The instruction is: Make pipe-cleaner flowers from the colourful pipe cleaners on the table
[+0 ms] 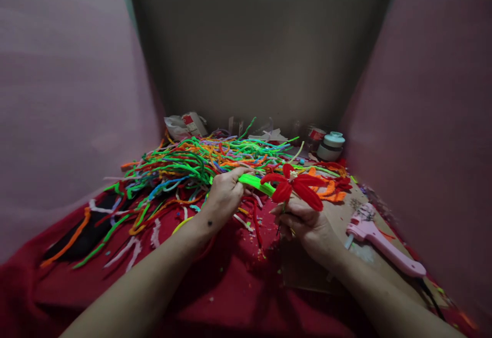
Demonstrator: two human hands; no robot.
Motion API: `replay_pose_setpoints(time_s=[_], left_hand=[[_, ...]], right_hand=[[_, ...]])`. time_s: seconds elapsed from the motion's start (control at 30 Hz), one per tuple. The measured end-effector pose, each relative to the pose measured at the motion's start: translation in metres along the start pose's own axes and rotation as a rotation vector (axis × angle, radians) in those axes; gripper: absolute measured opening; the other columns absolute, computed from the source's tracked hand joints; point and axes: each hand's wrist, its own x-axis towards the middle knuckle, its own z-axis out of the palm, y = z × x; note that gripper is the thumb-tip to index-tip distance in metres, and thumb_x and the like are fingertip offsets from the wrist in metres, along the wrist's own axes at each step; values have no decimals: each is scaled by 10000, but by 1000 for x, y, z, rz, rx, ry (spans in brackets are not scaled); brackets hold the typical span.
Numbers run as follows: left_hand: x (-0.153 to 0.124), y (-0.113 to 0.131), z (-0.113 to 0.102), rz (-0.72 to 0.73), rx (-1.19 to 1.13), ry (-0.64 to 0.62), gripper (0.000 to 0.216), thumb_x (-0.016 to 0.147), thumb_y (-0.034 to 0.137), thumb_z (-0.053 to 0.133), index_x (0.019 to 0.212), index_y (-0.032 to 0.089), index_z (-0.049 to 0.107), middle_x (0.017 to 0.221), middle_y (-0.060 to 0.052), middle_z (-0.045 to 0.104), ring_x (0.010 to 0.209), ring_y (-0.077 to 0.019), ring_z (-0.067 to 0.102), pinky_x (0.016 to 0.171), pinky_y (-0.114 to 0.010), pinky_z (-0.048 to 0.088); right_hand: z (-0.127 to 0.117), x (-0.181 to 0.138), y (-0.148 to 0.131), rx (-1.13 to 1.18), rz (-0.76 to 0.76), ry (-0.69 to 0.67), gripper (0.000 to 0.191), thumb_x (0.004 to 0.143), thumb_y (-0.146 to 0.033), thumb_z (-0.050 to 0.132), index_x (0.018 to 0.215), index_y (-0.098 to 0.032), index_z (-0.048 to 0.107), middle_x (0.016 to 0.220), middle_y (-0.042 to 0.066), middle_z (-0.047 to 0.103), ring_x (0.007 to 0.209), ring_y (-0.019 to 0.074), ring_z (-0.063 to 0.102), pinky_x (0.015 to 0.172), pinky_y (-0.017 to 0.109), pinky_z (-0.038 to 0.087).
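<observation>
Between the fingertips of my left hand (226, 192) is one end of a bright green, flat, fuzzy strip (257, 183), which looks like a leaf made of pipe cleaners. Its other end reaches the red pipe-cleaner flower (283, 190), passing beside or behind a petal; I cannot tell whether they touch. My right hand (305, 220) is closed around the flower's thin stem, below the petals. The flower has long red petals and a pale centre, and it faces up. Both hands are raised over the red cloth (246, 281).
A large heap of coloured pipe cleaners (200, 158) spreads across the back and left. At right, a pink glue gun (384, 245) lies on cardboard (319, 276), its cord trailing frontward. Orange pipe-cleaner shapes (330, 192) and a pale green jar (331, 146) stand behind. Walls flank both sides.
</observation>
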Motion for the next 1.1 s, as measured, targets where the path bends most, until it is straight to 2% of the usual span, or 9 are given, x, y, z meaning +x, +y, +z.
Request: replay_pose_setpoints(time_s=[0.13,0.23,0.37,0.47,0.6,0.7,0.83,0.93,1.1], left_hand=[[4,1,-1,-191,-244,-30,174,673,208,600,801,134,691,524,-1,614,436,-105,535,463,-188,398],[4,3,-2,-235,-311,-86,159,645,237,664,749,118,688,533,-11,610,429,-84,506,450,-176,373],[-5,7,5,-208,-305,-351,149,672,236,659,770,138,714,646,-30,652,524,-88,522,519,-182,403],[-13,7,18,-231,-303,-469,217,702,298,635,839,152,717,609,-11,602,479,-82,460,439,-185,341],[-20,5,32,-262,-272,-374,142,668,268,644,668,133,687,459,32,446,410,-62,347,388,-187,250],[-21,8,34,-210,-330,-300,119,658,248,653,645,130,665,511,23,492,457,-64,380,435,-186,292],[-20,20,34,-139,-364,-328,117,666,233,654,662,116,648,621,7,549,568,-87,478,541,-195,379],[-21,27,36,-142,-370,-339,102,654,209,647,638,114,614,606,18,542,558,-84,483,543,-196,389],[-20,18,40,-96,-302,-371,68,680,193,630,693,127,626,598,27,537,547,-72,457,561,-197,392]], right_hand=[[-1,2,0,15,13,23,209,698,-345,597,763,-160,671,559,-21,522,462,87,439,438,224,366],[-2,2,-3,23,41,30,235,729,-348,560,826,-163,668,535,-29,517,452,90,451,433,222,369],[-3,2,-6,52,43,1,236,748,-344,559,845,-153,659,568,-26,531,451,82,452,427,215,360],[-2,2,-4,46,46,-42,203,750,-332,581,761,-142,652,539,-27,522,443,72,432,425,203,340],[-3,3,-3,38,68,-50,252,757,-377,584,656,-150,620,484,-33,496,415,67,392,401,199,300],[-3,3,-7,-2,101,-58,253,750,-383,588,625,-164,612,478,-34,497,414,74,399,401,203,308],[-3,4,-3,35,48,-83,194,724,-371,613,680,-187,656,496,-31,524,432,86,409,415,211,344],[-3,6,7,109,15,-69,228,725,-394,597,679,-178,658,498,-30,509,430,83,383,414,215,333],[-6,7,16,94,-15,-39,216,705,-343,628,589,-165,590,536,-26,491,491,87,398,461,219,331]])
